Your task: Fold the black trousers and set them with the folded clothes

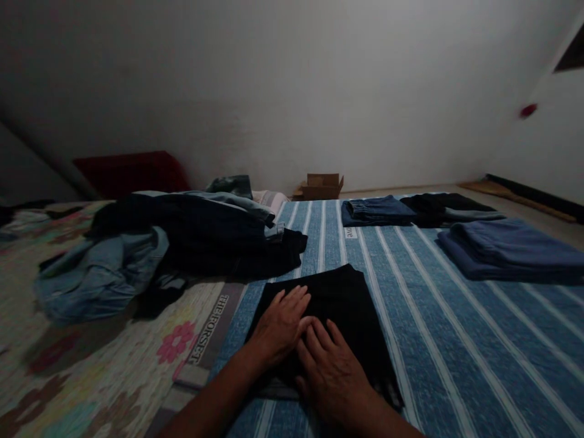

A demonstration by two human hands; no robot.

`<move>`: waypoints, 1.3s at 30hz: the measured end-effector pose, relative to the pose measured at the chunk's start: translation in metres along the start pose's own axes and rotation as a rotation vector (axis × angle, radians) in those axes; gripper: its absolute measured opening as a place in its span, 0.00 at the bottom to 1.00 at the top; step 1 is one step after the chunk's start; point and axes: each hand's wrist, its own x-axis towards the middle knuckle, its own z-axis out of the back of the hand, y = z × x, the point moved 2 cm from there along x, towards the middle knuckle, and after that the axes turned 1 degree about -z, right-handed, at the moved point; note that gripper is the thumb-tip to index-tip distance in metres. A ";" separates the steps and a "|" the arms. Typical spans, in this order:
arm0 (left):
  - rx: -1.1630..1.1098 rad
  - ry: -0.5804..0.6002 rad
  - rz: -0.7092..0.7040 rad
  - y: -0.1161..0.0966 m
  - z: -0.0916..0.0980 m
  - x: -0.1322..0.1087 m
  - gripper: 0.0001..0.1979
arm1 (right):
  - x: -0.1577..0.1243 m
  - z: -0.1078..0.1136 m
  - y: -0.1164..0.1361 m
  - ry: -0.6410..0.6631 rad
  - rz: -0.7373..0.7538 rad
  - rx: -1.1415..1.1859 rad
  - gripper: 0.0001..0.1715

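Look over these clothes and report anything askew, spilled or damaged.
The clothes pile at left looks untidy: jumbled, with a crumpled light-blue garment at its near side, unlike the folded blue garment at right. No spill or damage shows.

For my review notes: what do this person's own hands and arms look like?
The left hand and right hand are ungloved, with no visible ring, watch or bracelet. The left forearm and right forearm show no sleeves. Dim light hides finer detail.
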 end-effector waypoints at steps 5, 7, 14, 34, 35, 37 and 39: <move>-0.007 0.131 0.019 0.006 -0.002 0.000 0.23 | -0.001 -0.002 0.000 -0.006 0.002 -0.002 0.33; -0.022 0.141 0.015 0.007 -0.002 0.000 0.23 | 0.000 0.000 -0.001 -0.017 0.000 0.018 0.34; -0.054 0.136 0.029 0.008 -0.005 -0.001 0.22 | 0.007 0.013 -0.018 -0.140 -0.052 0.179 0.14; -0.084 0.111 0.095 0.004 0.002 -0.009 0.31 | 0.012 0.017 -0.061 0.095 -0.455 -0.005 0.42; -0.088 0.118 0.100 0.004 0.001 -0.010 0.32 | 0.012 0.017 -0.062 0.098 -0.456 -0.008 0.42; -0.092 0.115 0.101 0.005 0.000 -0.011 0.32 | 0.012 0.016 -0.062 0.100 -0.459 -0.013 0.42; -0.094 0.106 0.092 0.005 -0.001 -0.011 0.32 | 0.012 0.015 -0.063 0.099 -0.461 -0.018 0.41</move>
